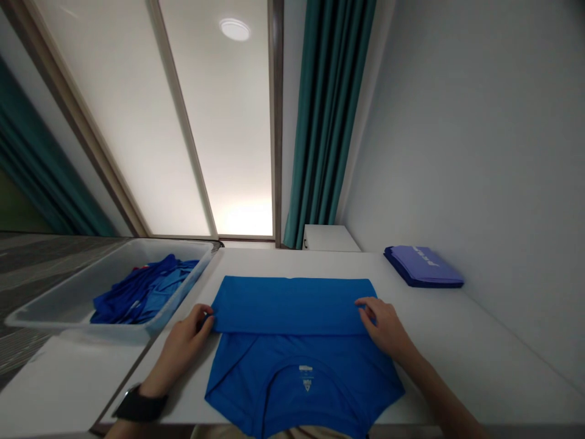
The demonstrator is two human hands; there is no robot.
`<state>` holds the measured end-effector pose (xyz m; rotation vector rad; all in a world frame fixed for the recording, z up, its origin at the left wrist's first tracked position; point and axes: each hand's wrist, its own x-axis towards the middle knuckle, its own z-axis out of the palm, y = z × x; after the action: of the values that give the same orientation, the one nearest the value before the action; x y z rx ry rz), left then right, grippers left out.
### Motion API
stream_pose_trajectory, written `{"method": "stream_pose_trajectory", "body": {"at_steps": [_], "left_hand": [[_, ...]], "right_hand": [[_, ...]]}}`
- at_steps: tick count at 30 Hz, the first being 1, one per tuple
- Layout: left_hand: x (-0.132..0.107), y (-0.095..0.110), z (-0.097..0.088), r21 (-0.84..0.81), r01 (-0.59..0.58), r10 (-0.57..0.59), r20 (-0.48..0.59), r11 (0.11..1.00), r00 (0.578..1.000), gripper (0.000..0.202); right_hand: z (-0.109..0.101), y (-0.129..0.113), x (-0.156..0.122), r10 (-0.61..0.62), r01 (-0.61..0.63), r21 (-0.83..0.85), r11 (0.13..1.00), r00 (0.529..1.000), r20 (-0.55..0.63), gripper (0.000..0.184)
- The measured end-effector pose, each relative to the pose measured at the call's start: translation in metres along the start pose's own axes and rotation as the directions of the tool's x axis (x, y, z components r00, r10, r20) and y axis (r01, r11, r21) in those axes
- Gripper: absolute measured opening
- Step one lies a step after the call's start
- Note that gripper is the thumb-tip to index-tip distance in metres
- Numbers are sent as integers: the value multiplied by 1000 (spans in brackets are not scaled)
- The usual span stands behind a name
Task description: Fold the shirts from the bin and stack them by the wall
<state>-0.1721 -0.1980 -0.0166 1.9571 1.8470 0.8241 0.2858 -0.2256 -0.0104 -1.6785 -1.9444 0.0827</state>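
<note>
A blue T-shirt (292, 305) lies on the white table in front of me, its lower part folded over in a flat band and its neckline towards me. A small printed label shows inside the collar. My left hand (189, 334) is at the left edge of the folded band, thumb and curled index finger slightly apart, with no cloth visibly gripped. On the band's right end rests my right hand (384, 324), its thumb and fingertips apart over the fabric. The cloth lies flat under both hands. A dark smartwatch (139, 403) is on my left wrist.
To the left stands a translucent plastic bin (50, 308) holding crumpled blue garments (146, 289). A stack of folded purple and navy clothing (424, 266) lies at the table's (457, 353) right, near the wall. Behind the table are a white cabinet (331, 238) and a teal curtain (329, 122).
</note>
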Motion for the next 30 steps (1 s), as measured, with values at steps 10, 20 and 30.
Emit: {"method": "stream_pose_trajectory", "body": {"at_steps": [10,20,30], "left_hand": [[-7,4,0,-244,-28,13,-63,969,998,32],[-10,13,-5,-378,-78,27,-139,922,990,26],[-14,16,-4,-436,-150,91,-153,887,984,22]], "right_hand": [[35,-185,60,-521,467,241,851,810,269,19],[120,-243,74,-568,531,202,823,764,308,16],[132,-237,79,-381,319,302,898,909,171,10]]}}
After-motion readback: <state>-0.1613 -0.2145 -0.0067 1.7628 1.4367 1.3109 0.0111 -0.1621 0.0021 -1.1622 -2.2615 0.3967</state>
